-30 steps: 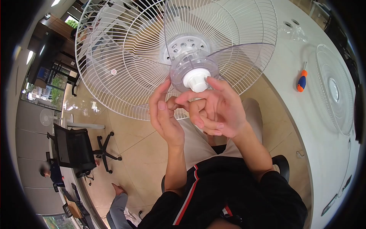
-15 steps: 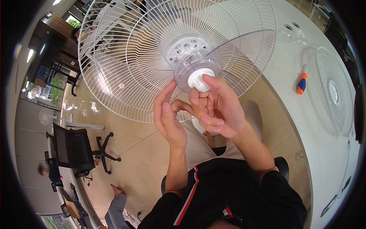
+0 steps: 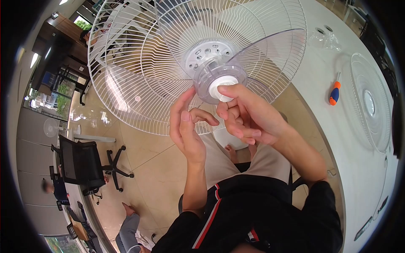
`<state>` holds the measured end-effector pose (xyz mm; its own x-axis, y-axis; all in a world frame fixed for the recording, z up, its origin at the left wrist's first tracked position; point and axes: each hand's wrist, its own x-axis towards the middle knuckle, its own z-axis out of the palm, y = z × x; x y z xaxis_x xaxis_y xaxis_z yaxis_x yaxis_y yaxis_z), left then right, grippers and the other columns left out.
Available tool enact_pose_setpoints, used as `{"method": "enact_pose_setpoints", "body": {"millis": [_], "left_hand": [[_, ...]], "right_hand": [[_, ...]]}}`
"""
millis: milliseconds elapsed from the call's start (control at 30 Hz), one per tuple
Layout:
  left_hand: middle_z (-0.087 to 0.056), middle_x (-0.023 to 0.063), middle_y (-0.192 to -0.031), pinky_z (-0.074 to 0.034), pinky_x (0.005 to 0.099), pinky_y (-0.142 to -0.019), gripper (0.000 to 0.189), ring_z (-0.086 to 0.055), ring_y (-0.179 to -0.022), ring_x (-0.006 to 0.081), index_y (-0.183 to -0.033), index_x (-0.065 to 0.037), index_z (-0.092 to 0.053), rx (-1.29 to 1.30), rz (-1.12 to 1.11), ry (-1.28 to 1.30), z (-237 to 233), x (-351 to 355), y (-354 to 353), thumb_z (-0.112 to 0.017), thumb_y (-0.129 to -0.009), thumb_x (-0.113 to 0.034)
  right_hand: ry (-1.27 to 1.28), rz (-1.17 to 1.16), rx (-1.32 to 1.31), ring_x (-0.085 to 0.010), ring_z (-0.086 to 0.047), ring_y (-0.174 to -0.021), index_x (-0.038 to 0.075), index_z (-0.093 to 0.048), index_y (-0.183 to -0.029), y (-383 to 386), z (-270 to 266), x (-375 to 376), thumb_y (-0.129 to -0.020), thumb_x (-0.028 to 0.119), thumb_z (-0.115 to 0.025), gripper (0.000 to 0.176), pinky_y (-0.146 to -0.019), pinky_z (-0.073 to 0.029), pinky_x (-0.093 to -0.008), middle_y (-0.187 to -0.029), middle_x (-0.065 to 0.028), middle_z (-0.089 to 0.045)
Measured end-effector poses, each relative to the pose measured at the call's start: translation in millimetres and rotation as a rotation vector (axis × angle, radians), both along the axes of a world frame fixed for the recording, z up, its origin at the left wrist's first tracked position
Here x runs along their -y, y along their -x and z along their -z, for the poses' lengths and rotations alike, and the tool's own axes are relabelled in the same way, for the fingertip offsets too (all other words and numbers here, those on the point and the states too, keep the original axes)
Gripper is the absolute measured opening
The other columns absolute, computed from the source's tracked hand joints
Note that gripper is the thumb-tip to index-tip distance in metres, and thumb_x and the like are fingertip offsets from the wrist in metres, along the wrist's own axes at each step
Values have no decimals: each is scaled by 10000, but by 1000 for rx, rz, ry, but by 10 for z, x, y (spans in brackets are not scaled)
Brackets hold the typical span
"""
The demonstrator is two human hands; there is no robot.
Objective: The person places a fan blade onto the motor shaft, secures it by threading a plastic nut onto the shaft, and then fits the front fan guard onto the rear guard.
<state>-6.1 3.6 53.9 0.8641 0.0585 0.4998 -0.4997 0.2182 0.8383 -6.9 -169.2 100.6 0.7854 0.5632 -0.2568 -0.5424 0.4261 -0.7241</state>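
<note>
Round white knob (image 3: 226,80): smooth plastic, low sheen
Curved see-through fan blade (image 3: 276,44): clear plastic, glossy
Round white wire fan guard (image 3: 156,125): thin ribs, smooth, glossy coating
Curved white tabletop (image 3: 306,82): smooth, softly reflective
Orange-and-blue screwdriver handle (image 3: 334,93): plastic
Crumpled clear bag (image 3: 331,41): shiny thin plastic
Beige tiled floor (image 3: 152,181): smooth, glossy
Short-sleeved black shirt (image 3: 257,194): matt cloth

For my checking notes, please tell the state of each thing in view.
White knob: on blade hub
Right hand: gripping knob
Left hand: half open, empty
Fan blades: mounted
Rear grille: behind blades
Front grille: off, on table
Screwdriver: lying, unheld
Office chair: unoccupied
</note>
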Motion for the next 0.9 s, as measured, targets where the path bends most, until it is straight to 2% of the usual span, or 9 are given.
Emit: {"method": "enact_pose_setpoints", "body": {"millis": [267, 367, 467, 633, 767, 900], "left_hand": [[-619, 237, -1304, -537, 284, -587, 405, -656, -624, 168, -1306, 101, -537, 5, -1, -94, -256, 4, -63, -430, -1042, -188], [-603, 250, -1337, -521, 269, -584, 380, -639, -607, 148, -1283, 85, -563, 38, 18, -148, -342, -25, -103, -444, -1034, -177], [-580, 273, -1375, -493, 250, -594, 380, -614, -601, 128, -1264, 72, -582, 90, 21, -191, -377, -19, -119, -441, -1026, -188], [-564, 268, -1404, -437, 185, -641, 347, -549, -651, 52, -1239, 56, -618, 104, -17, -212, -362, -35, -115, -479, -1005, -160], [-561, 270, -1408, -455, 196, -727, 341, -558, -739, 56, -1235, 50, -629, 94, -33, -169, -350, -61, -88, -468, -993, -129], [-563, 271, -1403, -462, 233, -861, 368, -584, -866, 83, -1267, 67, -608, 140, -35, -188, -335, -57, -143, -460, -987, -121]], "right_hand": [[386, -69, 76, -75, -321, -291, 60, -582, -778, -77, -211, 162, -977, 548, -490, 536, -302, -335, -230, -529, -101, -581], [278, -114, 73, -81, -330, -299, 25, -623, -842, -87, -148, 162, -985, 568, -452, 587, -305, -355, -235, -567, -115, -600], [21, -165, 71, -85, -358, -339, -3, -644, -963, -59, -27, 110, -993, 562, -402, 616, -320, -351, -264, -649, -110, -637], [-615, -166, 34, -113, -381, -360, -25, -642, -1107, -65, 348, -224, -1005, 598, -352, 694, -327, -379, -268, -685, -117, -623], [-1031, -148, -41, -127, -409, -401, -36, -575, -1169, -53, 409, -495, -1011, 612, -332, 710, -320, -392, -274, -687, -122, -571], [-1271, -196, 19, -142, -449, -458, -22, -567, -1181, -87, 464, -732, -993, 636, -356, 716, -339, -410, -288, -714, -117, -570]]}}
